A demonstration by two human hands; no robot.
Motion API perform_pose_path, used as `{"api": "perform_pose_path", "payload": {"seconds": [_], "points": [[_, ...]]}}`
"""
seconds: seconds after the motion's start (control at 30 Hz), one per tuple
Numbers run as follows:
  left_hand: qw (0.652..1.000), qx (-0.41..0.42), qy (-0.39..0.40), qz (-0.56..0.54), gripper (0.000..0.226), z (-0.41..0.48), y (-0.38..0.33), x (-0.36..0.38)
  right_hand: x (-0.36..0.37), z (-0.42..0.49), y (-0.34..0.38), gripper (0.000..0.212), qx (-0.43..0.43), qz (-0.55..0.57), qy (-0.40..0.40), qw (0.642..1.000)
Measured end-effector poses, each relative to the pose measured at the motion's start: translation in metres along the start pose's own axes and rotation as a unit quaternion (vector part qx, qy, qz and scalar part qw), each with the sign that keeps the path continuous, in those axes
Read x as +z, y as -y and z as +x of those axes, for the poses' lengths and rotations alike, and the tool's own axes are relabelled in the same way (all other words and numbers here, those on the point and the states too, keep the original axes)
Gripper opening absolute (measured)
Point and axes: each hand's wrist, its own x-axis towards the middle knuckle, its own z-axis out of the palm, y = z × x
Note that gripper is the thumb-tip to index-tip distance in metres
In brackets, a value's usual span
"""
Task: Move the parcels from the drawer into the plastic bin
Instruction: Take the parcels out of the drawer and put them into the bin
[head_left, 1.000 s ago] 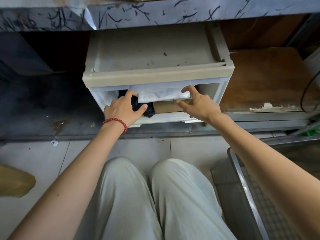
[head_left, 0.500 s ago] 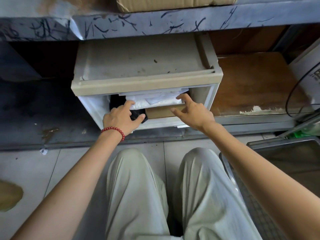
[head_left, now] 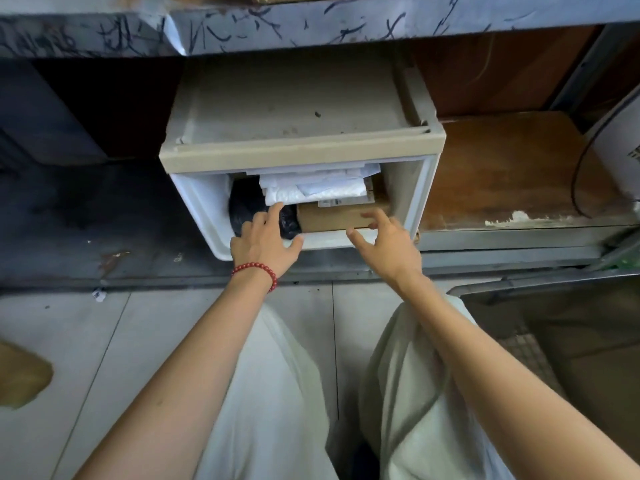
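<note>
A white plastic drawer (head_left: 201,206) stands pulled out of its beige cabinet (head_left: 298,112) under a shelf. Inside lie a black bagged parcel (head_left: 246,206) on the left, white padded mailers (head_left: 318,188) on top, and a brown cardboard box (head_left: 332,216) on the right. My left hand (head_left: 266,240), with a red bead bracelet, reaches over the drawer's front, fingers spread, fingertips at the black parcel and the white mailer's edge. My right hand (head_left: 388,244) hovers with fingers spread just in front of the cardboard box. The grey plastic bin (head_left: 491,289) sits at the lower right.
A scribbled shelf edge (head_left: 311,26) overhangs the cabinet. A brown wooden board (head_left: 502,174) lies right of the drawer, with a black cable (head_left: 581,168) and a white appliance beyond. My knees in pale trousers are on the tiled floor (head_left: 86,341). A brown object (head_left: 20,372) lies far left.
The drawer has slid further out, showing more of the parcels. Both hands have come off its front edge and now reach over it with fingers spread.
</note>
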Motion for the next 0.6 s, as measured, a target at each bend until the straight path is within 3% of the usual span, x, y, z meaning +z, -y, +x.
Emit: {"api": "perform_pose_path", "payload": {"seconds": [0.4,0.6], "points": [[0.991,0.086,-0.058,0.085,0.069,0.019,0.015,0.011,0.024,0.042,-0.017,0.06,-0.044,0.049,-0.043,0.997],[0.98,0.14,-0.064,0.123,0.066,0.03,0.0,0.02,0.036,0.053,-0.01,0.053,-0.078,0.073,-0.024,0.994]]}}
